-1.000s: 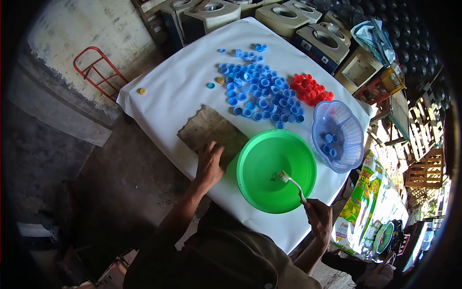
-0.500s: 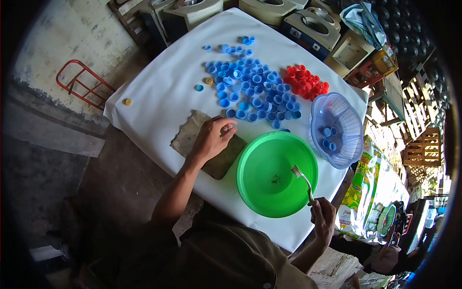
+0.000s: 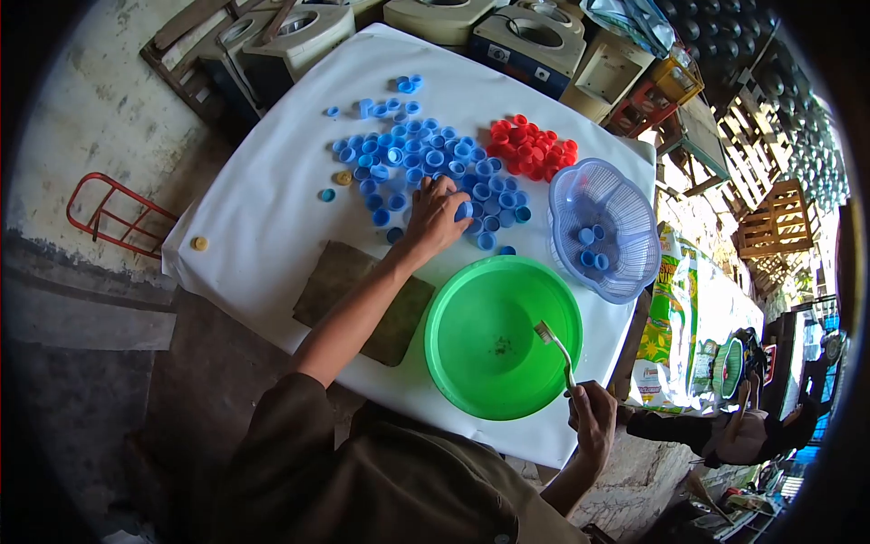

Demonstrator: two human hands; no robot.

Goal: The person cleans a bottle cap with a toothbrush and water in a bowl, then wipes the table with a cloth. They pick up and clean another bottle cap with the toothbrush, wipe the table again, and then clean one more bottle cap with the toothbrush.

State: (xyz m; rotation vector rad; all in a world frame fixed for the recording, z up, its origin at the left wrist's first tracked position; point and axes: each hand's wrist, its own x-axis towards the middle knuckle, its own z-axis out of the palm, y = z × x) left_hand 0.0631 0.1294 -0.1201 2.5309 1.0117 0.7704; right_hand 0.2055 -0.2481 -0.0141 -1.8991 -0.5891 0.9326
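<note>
My left hand (image 3: 438, 218) reaches into the near edge of the spread of blue bottle caps (image 3: 435, 159). Its fingers are curled down around a blue bottle cap (image 3: 463, 210), seen between thumb and fingers. In my right hand (image 3: 594, 419) is a toothbrush (image 3: 557, 348), held by the handle with its bristle head over the green basin (image 3: 437, 363). A little dark grit lies at the bottom of the basin. Under my left forearm is a flat grey-brown slab (image 3: 335, 281).
Red bottle caps (image 3: 533, 147) are heaped beyond a blue plastic basket (image 3: 564, 213) holding several blue caps. A yellowish cap (image 3: 199, 244) sits at the table's left corner. Machine casings (image 3: 526, 45) line the far edge. Another person (image 3: 739, 435) is at the right.
My left hand has moved from above the slab to the blue caps and closed around one. The toothbrush stays over the basin. The whole view has shifted as my head turned.
</note>
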